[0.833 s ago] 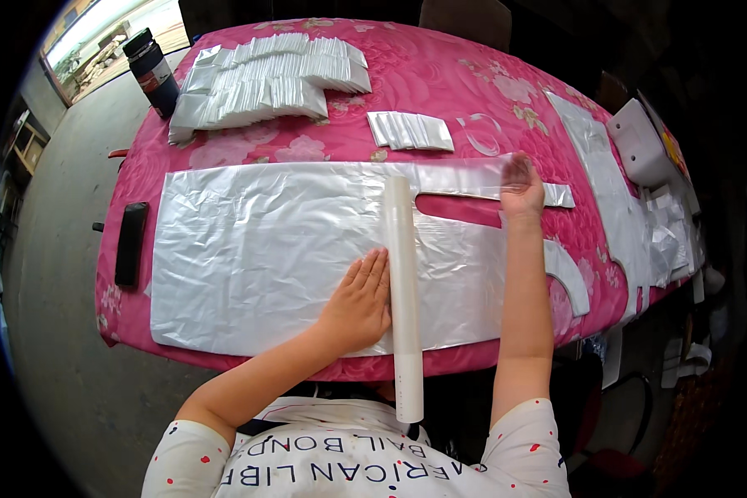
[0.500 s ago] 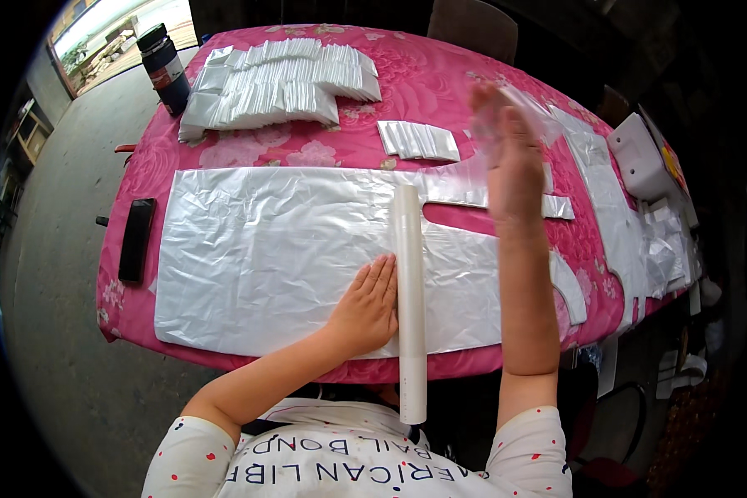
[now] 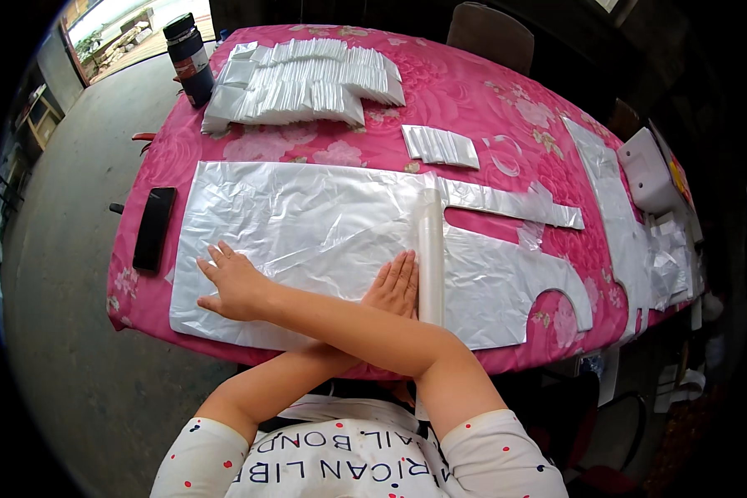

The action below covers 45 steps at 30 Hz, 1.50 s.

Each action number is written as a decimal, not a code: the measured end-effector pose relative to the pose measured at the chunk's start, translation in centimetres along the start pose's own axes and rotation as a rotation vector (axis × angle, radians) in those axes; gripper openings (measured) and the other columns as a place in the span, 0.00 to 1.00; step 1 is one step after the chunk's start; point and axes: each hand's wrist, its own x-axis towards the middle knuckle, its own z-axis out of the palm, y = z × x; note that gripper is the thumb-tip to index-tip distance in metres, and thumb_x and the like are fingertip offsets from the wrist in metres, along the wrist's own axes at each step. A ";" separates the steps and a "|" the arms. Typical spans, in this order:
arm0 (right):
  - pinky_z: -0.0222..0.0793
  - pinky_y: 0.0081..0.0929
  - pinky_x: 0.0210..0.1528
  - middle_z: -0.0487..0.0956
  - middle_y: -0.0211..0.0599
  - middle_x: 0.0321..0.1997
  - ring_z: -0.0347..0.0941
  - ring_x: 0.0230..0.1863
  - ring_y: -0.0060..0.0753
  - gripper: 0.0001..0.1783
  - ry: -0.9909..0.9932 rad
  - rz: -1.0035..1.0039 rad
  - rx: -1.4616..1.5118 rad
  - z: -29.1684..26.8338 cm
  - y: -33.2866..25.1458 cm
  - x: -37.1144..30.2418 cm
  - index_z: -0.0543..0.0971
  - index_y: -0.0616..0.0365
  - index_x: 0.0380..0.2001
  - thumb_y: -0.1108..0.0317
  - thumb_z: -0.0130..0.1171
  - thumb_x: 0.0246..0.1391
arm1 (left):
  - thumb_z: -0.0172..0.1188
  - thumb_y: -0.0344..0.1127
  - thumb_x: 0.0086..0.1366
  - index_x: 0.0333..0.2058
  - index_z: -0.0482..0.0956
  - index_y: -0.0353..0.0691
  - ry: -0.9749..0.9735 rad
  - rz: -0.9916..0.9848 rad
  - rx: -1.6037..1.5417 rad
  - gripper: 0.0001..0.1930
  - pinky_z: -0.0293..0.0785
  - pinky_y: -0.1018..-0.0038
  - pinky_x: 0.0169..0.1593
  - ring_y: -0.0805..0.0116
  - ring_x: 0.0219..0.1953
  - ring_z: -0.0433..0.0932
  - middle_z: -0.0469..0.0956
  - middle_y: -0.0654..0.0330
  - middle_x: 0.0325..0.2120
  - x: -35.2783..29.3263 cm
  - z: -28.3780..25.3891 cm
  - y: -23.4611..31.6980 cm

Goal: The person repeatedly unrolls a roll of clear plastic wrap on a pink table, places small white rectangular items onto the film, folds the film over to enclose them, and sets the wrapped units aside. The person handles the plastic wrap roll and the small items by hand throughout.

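A large white plastic T-shirt bag (image 3: 307,212) lies spread across the table, its handle end toward the right. Across it lies a long pale roller or tube (image 3: 431,257), its near end mostly hidden by my right arm. My left hand (image 3: 395,284) rests flat on the bag, fingers together, against the tube's left side. Crossing over my left forearm, my right hand (image 3: 236,284) is at the bag's left part, fingers spread and holding nothing. Whether its palm touches the plastic I cannot tell.
Folded white packets form a large stack (image 3: 307,83) at the far left, and a smaller stack (image 3: 440,147) lies nearer. A dark bottle (image 3: 189,62) and a phone (image 3: 154,231) are on the left. More white plastic bags (image 3: 602,178) and a white box (image 3: 643,170) occupy the right side.
My right hand has swung from the far right across to the bag's left part. The clear plastic scrap near it now lies on the table. My left hand stays beside the tube.
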 end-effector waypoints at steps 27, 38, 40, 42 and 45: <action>0.38 0.42 0.66 0.58 0.39 0.65 0.48 0.67 0.49 0.35 0.143 0.040 -0.449 -10.0 7.0 -25.1 0.65 0.55 0.57 0.41 0.36 0.57 | 0.34 0.52 0.68 0.52 0.61 0.29 0.079 -0.932 -1.665 0.29 0.67 0.70 0.54 0.62 0.50 0.70 0.69 0.49 0.48 5.1 -6.0 -8.1; 0.60 0.39 0.55 0.72 0.41 0.52 0.65 0.56 0.44 0.22 0.069 -0.439 0.181 -6.9 -0.7 -10.2 0.71 0.58 0.50 0.59 0.52 0.53 | 0.35 0.46 0.68 0.50 0.66 0.31 0.322 -0.946 -1.359 0.24 0.70 0.72 0.48 0.65 0.44 0.74 0.73 0.49 0.44 -16.1 -17.1 -12.0; 0.56 0.39 0.58 0.72 0.40 0.51 0.64 0.56 0.41 0.22 0.136 -0.427 -0.155 -6.9 1.5 -9.3 0.72 0.59 0.47 0.59 0.55 0.50 | 0.36 0.46 0.68 0.50 0.66 0.31 0.349 -1.015 -1.307 0.24 0.69 0.73 0.48 0.66 0.44 0.74 0.73 0.50 0.43 -20.4 -18.2 -11.4; 0.51 0.40 0.62 0.70 0.38 0.54 0.60 0.60 0.40 0.24 0.082 -0.436 -0.364 -5.8 3.2 -8.0 0.71 0.57 0.50 0.56 0.53 0.51 | 0.37 0.48 0.68 0.50 0.65 0.31 0.360 -1.073 -1.290 0.24 0.68 0.73 0.48 0.67 0.44 0.73 0.73 0.51 0.44 -23.7 -18.6 -10.6; 0.44 0.41 0.65 0.68 0.35 0.57 0.54 0.64 0.40 0.27 0.012 -0.461 -0.422 -4.5 3.7 -5.7 0.70 0.54 0.52 0.51 0.50 0.53 | 0.37 0.48 0.68 0.50 0.66 0.33 0.361 -1.086 -1.254 0.24 0.67 0.73 0.49 0.67 0.44 0.73 0.73 0.53 0.44 -24.6 -19.2 -9.2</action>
